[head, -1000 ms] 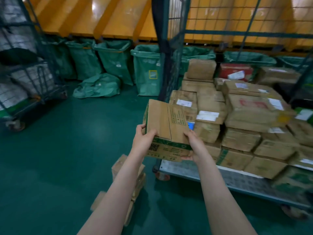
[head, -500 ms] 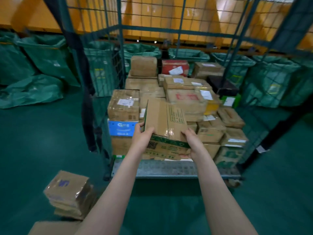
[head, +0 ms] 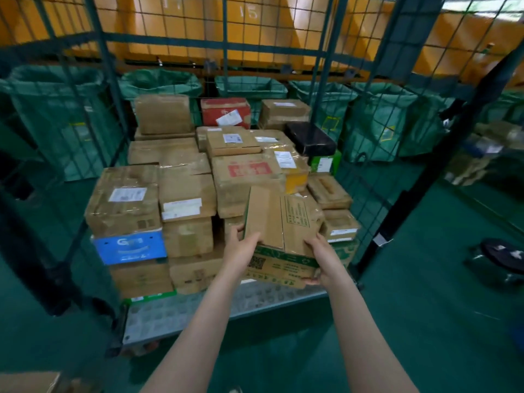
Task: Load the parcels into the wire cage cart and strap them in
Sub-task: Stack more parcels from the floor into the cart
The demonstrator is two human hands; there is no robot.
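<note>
Cardboard parcels (head: 184, 194) stood stacked on the wire cage cart (head: 181, 313), with a blue-sided box (head: 130, 246) at the pile's left. Right of it, the left hand (head: 241, 248) curled its grip over the near left corner of a green-banded parcel (head: 280, 222). That parcel sat between both hands, above the cart's front right edge. The right hand (head: 323, 256) gripped its near right corner, fingers underneath.

Cart deck (head: 198, 310) (metal) under stacked parcels (head: 185, 191)
</note>
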